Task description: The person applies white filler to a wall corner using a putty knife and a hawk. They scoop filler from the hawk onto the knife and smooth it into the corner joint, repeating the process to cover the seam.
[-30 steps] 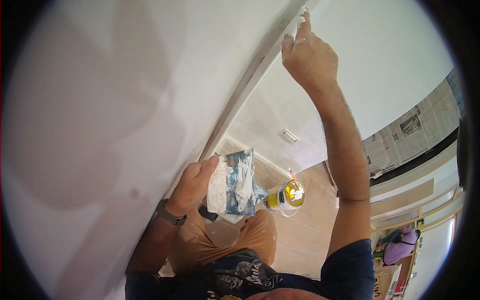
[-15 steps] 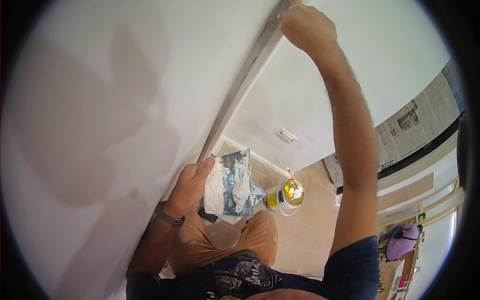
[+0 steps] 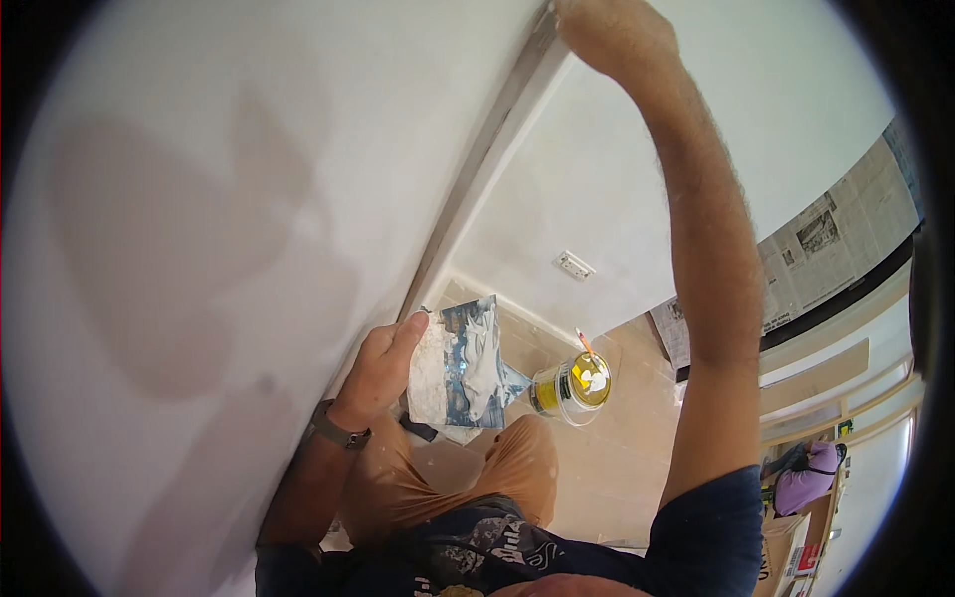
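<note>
My left hand (image 3: pixel 376 370) grips the edge of a flat blue-and-white plate (image 3: pixel 430 373), with the thumb on top. A thick smear of white putty (image 3: pixel 482 358) lies across the plate. My right hand (image 3: pixel 622 38) is raised at the top rim, against the upper part of a grey strip (image 3: pixel 477 164) along the wall corner. The right fingers are curled, and partly cut off by the picture's edge; whatever they hold is hidden. Below the plate, to its right, a clear tub with a yellow lid (image 3: pixel 589 380) stands on the floor beside an orange-and-white stick (image 3: pixel 585 341).
White walls meet at the corner, left (image 3: pixel 149 328) and right (image 3: pixel 557 199). An outlet (image 3: pixel 574 266) is set in the right wall. Newspaper (image 3: pixel 816 239) covers a surface at the right. Far right, a person in a purple top (image 3: pixel 806 488) is near cardboard boxes (image 3: pixel 781 547).
My right hand has gone slightly higher along the corner, and more of it is cut off at the top. The left hand and plate have hardly moved.
</note>
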